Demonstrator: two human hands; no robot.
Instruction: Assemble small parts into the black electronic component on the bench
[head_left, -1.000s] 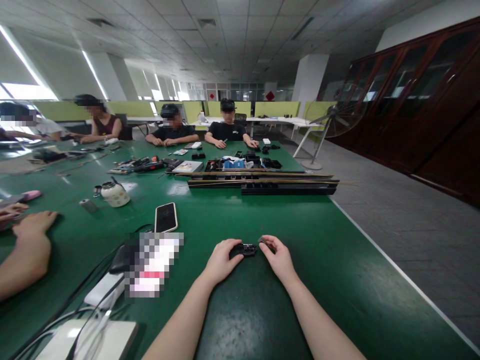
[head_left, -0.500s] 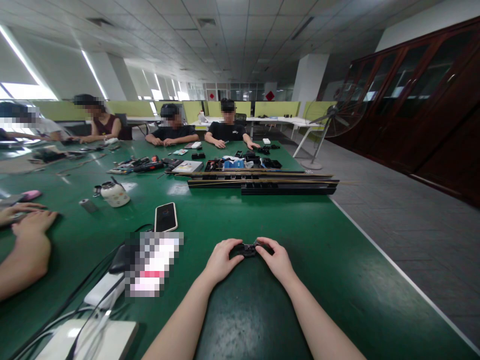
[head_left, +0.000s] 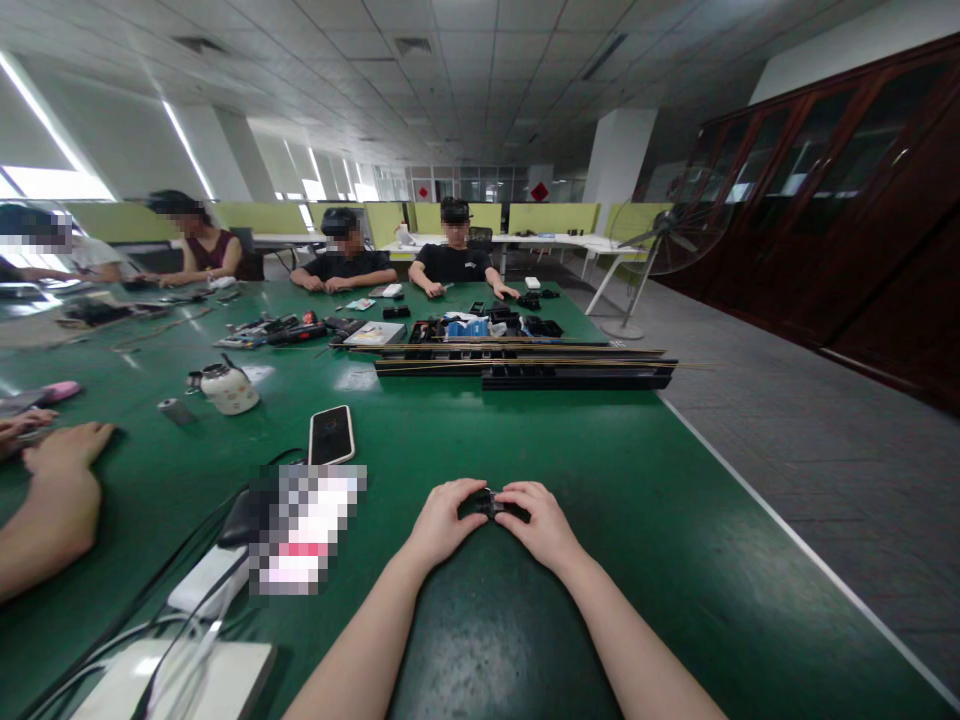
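Note:
Between my two hands is a small black plastic part (head_left: 492,504), close to the green tabletop (head_left: 600,470). My left hand (head_left: 444,518) grips its left end, thumb in front and fingers behind. My right hand (head_left: 541,518) closes round the right side in the same way. The fingers cover much of the part, so its exact kind cannot be made out. A phone (head_left: 331,435) with a light case lies to the left, beyond my left hand.
Long black rails (head_left: 577,378) with thin rods lie across the table ahead. On the left are a patterned cup (head_left: 229,388), a small metal cylinder (head_left: 175,411), cables and a white box (head_left: 211,580). A co-worker's arm (head_left: 56,500) rests at far left; several people sit beyond.
My right hand has shifted slightly left and down, its fingers now covering more of the black part. My left hand has stayed in place. The co-worker's hand at far left has moved a little.

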